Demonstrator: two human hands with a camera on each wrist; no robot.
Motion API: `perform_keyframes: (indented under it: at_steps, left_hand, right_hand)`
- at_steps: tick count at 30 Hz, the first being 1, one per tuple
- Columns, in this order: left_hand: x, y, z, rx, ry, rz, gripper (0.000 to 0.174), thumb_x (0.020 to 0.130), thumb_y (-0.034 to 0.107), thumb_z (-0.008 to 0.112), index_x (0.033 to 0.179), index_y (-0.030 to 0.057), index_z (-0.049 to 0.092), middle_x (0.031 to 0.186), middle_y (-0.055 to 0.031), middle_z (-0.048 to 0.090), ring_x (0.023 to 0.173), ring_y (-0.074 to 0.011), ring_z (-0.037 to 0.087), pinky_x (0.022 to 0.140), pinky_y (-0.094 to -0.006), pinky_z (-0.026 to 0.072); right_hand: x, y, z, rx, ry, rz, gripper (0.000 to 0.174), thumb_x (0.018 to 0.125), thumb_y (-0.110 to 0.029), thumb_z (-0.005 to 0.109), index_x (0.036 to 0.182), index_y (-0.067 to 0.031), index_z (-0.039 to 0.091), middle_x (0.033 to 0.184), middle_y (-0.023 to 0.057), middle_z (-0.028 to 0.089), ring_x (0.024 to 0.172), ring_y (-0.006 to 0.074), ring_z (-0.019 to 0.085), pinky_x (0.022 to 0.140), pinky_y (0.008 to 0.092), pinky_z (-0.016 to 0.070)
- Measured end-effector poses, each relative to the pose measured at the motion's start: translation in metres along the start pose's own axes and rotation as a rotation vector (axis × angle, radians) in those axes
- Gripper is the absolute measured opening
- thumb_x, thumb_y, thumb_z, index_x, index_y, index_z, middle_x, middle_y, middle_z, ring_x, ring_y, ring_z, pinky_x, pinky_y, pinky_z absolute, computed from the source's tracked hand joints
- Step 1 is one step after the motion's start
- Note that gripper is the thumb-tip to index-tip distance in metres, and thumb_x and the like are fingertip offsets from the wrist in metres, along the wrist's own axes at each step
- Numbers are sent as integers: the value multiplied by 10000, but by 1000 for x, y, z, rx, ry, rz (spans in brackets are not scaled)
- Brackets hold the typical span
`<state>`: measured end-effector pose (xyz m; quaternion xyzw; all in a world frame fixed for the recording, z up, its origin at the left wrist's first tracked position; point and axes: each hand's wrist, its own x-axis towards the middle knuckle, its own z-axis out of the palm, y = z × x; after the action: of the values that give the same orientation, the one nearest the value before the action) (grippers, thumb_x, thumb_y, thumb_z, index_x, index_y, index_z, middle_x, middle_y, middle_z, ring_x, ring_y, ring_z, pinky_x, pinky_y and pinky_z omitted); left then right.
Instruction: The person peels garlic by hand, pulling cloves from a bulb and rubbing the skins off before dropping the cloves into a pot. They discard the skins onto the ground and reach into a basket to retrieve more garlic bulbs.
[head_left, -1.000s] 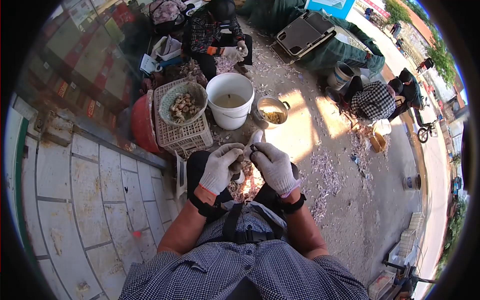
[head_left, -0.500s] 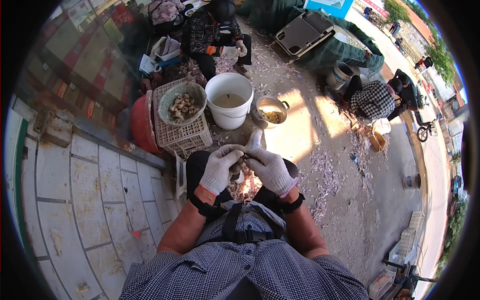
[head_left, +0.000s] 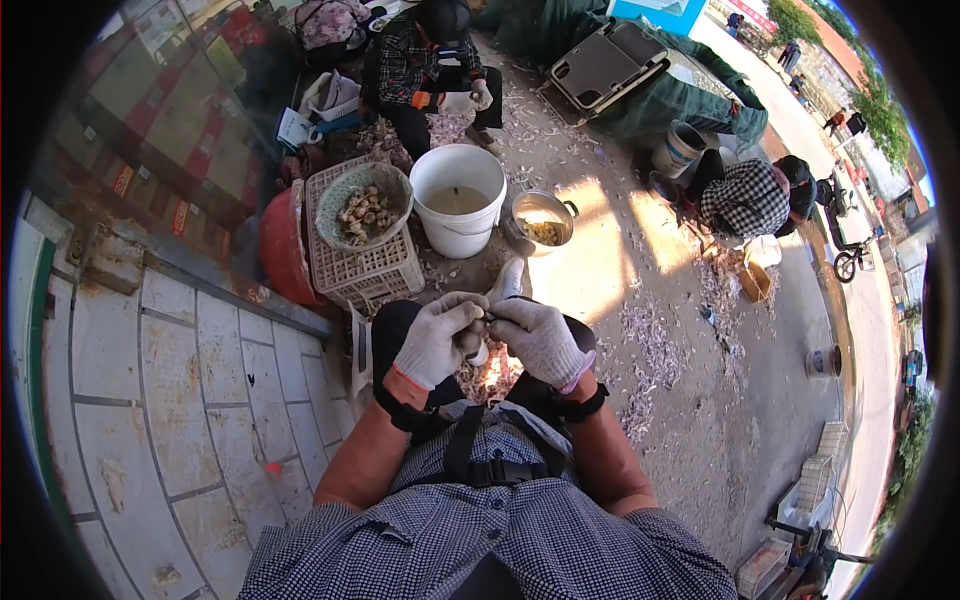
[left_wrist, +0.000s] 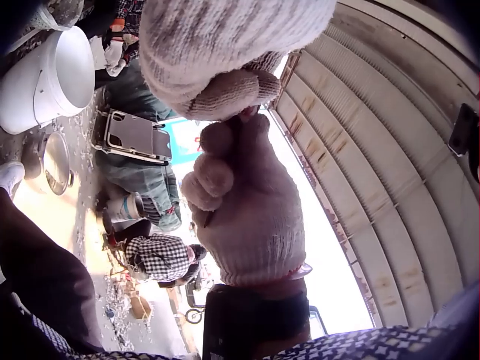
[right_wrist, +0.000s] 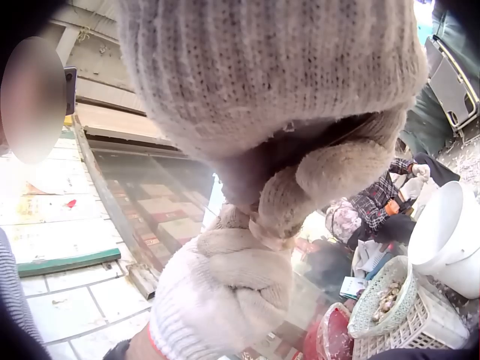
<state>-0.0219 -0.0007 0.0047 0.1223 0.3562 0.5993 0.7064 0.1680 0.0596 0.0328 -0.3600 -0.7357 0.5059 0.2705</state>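
Both hands wear off-white knit gloves and meet above the lap. The left hand [head_left: 436,340] has its fingers curled and pinches a small pinkish-brown piece [left_wrist: 248,113], mostly hidden by gloves. Opposite it, the right hand [head_left: 541,342] curls round a thin dark object, whose tip shows under its fingers in the left wrist view; what it is, I cannot tell. In the right wrist view the right hand [right_wrist: 277,75] fills the top, its fingertips against the left hand [right_wrist: 225,292].
Ahead stand a white bucket [head_left: 460,224], a metal pot [head_left: 521,240] and a green mesh basket [head_left: 334,222] of bulb-like pieces on a crate [head_left: 372,277]. A red tub [head_left: 283,245] is left. Peelings [head_left: 655,350] litter the ground. Other people sit ahead and right.
Since a second ago the right hand has shifted slightly left, closer against the left hand. The left hand has barely moved. People at the far right have changed posture.
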Motion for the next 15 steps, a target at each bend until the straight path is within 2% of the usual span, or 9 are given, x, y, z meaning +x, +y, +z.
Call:
perform_keyframes:
  at_steps: [2, 6, 8, 12, 14, 15]
  left_hand:
    - [0, 0, 0, -3, -21, 0, 136, 1018, 83, 638, 1099, -15, 688, 806, -26, 647, 633, -77, 579, 550, -193, 460]
    - [3, -5, 0, -6, -43, 2, 176, 1035, 129, 627, 1113, -14, 696, 802, -18, 648, 647, -82, 577, 592, -224, 474]
    - [5, -8, 0, 192, 35, 53, 188, 1042, 130, 617, 1128, -10, 708, 811, -3, 651, 632, -64, 549, 588, -201, 448]
    - [1, -9, 6, 367, 50, 138, 197, 1044, 121, 607, 1151, 2, 721, 838, 14, 656, 644, -40, 537, 594, -188, 438]
    - [-1, -9, 10, 691, 92, 246, 212, 1041, 105, 595, 1183, 16, 723, 854, 25, 655, 660, -28, 540, 605, -189, 444]
    - [-1, -10, 11, 691, 93, 246, 212, 1041, 105, 595, 1183, 16, 723, 854, 25, 655, 660, -28, 540, 605, -189, 444]
  right_hand:
    - [0, 1, 1, -8, 11, -24, 284, 928, -94, 705, 1185, 27, 718, 933, 164, 743, 847, 227, 730, 781, 323, 565]
    - [-1, 0, 3, -30, 66, -45, 231, 920, -100, 714, 1115, 24, 730, 925, 174, 737, 846, 265, 729, 776, 343, 560]
    - [-1, 4, 2, -63, 72, -41, 220, 918, -110, 720, 1095, 21, 730, 921, 179, 733, 847, 282, 726, 774, 350, 557]
    - [-3, 8, 2, -83, 93, -38, 211, 918, -137, 725, 1067, 12, 729, 911, 191, 722, 852, 316, 717, 774, 365, 550]
    - [-3, 13, 3, -85, 92, -36, 207, 919, -136, 721, 1067, 8, 731, 913, 193, 721, 854, 319, 717, 772, 366, 550]
    - [-3, 15, 4, -86, 91, -34, 203, 921, -135, 717, 1068, 4, 733, 914, 196, 720, 856, 323, 718, 769, 366, 550]
